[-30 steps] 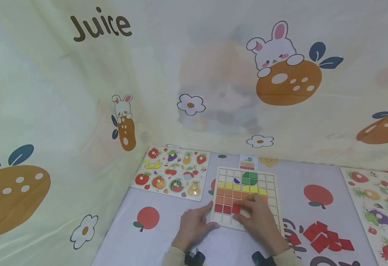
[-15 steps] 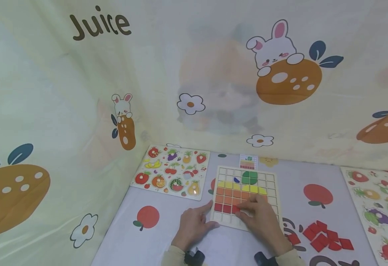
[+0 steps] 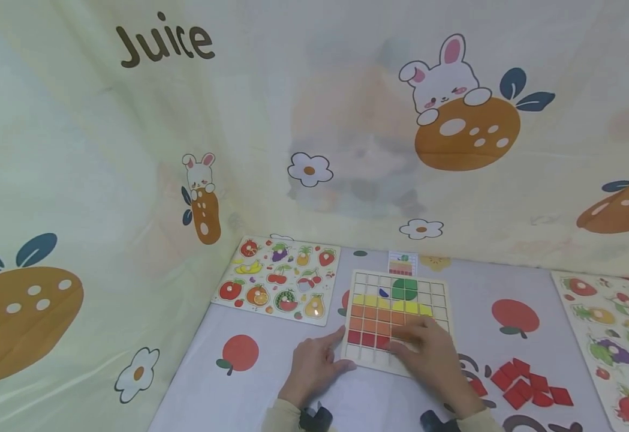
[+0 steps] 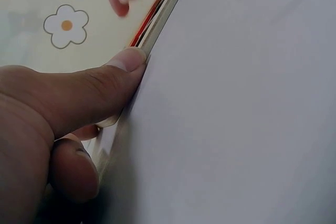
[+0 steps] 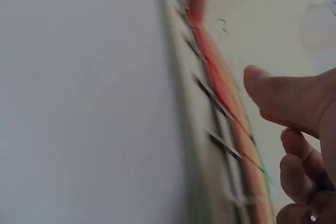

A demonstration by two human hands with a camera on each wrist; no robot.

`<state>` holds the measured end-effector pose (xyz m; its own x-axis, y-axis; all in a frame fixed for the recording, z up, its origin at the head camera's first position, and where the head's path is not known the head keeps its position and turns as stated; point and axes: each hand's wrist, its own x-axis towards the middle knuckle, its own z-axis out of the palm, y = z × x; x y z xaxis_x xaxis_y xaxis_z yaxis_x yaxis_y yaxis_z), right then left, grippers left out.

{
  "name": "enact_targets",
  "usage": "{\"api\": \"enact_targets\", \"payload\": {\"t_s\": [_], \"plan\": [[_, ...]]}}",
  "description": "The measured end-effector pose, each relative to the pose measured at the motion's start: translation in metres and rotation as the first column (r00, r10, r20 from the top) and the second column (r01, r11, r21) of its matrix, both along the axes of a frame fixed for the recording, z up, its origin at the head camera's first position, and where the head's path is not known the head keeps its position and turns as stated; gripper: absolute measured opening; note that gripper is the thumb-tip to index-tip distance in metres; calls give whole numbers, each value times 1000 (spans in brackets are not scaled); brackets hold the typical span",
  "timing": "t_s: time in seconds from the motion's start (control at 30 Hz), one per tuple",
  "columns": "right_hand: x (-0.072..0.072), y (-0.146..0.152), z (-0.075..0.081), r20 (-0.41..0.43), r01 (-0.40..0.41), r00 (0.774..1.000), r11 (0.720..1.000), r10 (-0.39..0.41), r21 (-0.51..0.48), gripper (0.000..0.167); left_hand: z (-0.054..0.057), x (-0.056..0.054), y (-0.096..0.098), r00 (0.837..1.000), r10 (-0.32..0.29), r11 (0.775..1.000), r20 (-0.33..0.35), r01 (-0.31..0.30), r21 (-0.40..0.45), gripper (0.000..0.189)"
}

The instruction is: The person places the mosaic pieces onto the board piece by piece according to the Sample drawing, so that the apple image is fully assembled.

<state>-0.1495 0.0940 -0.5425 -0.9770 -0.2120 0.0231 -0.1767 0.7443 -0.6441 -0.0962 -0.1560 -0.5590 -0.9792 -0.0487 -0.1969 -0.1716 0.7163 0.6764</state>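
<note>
A wooden grid board [image 3: 367, 358] lies on the table with coloured tiles in its cells: green and blue at the top, then yellow, orange and red. My left hand [image 3: 314, 365] holds its near left corner, index finger along the left side, thumb [image 4: 118, 69] against the front edge. Just over the right part of the board is my right hand [image 3: 427, 354], thumb and fingers apart with nothing between them. A red square tile [image 3: 382, 342] sits in the red row right beside its fingertips. The cells under that hand are hidden.
Loose red tiles [image 3: 519, 384] lie in a pile to the board's right. A small pattern card [image 3: 403, 264] lies behind the board. Fruit puzzle boards stand at the left [image 3: 279, 279] and far right [image 3: 605, 336]. A printed curtain [image 3: 357, 120] closes off the back.
My right hand pressed the red tile down into its cell in the red row, then let go and shifted slightly right. The left hand has stayed at the corner.
</note>
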Motion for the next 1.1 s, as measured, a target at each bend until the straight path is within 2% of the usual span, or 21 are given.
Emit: {"api": "enact_targets", "payload": {"t_s": [0.1, 0.23, 0.33, 0.43, 0.5, 0.6, 0.77, 0.97, 1.1], "plan": [[-2, 21, 7, 60, 37, 998, 999, -36, -1, 37, 0, 0, 0, 1000, 3, 1000, 3, -3, 15, 72], [-4, 65, 18, 191, 54, 979, 994, -71, 93, 64, 0, 0, 1, 1000, 4, 1000, 3, -4, 23, 72], [-4, 96, 21, 268, 5, 962, 984, -54, 180, 77, 2, 0, 1, 1000, 8, 1000, 1, -8, 22, 72], [0, 118, 19, 332, -59, 943, 968, -25, 242, 80, 3, 1, 1, 1000, 11, 1000, -2, -11, 22, 72], [4, 128, 16, 370, -91, 929, 963, -9, 253, 80, 3, 1, 2, 1000, 11, 1000, -2, -11, 20, 72], [10, 133, 13, 383, -107, 924, 959, -1, 261, 73, 3, 1, 2, 1000, 11, 1000, 0, -11, 14, 72], [14, 132, 11, 325, -106, 946, 960, 18, 257, 53, 2, 0, 2, 1000, 8, 1000, -2, -8, 16, 72], [14, 134, 10, 373, -58, 927, 972, -32, 227, 56, 2, 1, 2, 1000, 10, 1000, -4, -10, 17, 71], [14, 133, 7, 383, -13, 922, 982, -61, 189, 44, 1, 1, 2, 1000, 8, 1000, -12, -8, 7, 71]]}}
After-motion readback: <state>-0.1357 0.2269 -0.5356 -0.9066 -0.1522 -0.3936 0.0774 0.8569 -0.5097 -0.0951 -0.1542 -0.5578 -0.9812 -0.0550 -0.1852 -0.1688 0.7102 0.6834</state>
